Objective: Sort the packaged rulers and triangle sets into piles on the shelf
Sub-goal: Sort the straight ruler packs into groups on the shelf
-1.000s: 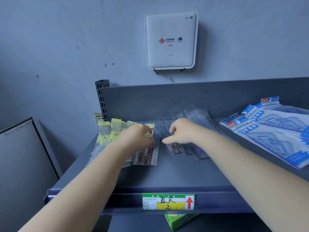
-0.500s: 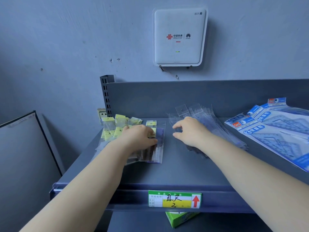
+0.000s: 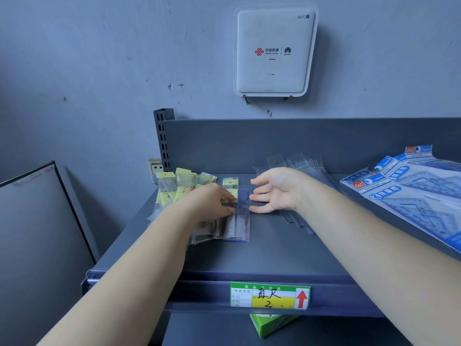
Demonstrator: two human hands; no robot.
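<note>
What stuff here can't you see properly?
Head view:
- Yellow-labelled ruler packs: partly hidden under the left hand.
- Clear sleeves: the right hand covers them.
- Triangle sets: cut off by the right edge.
- Price label: print too small.

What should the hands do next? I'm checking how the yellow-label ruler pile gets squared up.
Probably press the open right hand leftward against the rightmost ruler pack, nudging it into the yellow-label pile. The left hand rests on that fanned pile, and the pack sticks out at its right edge.
</note>
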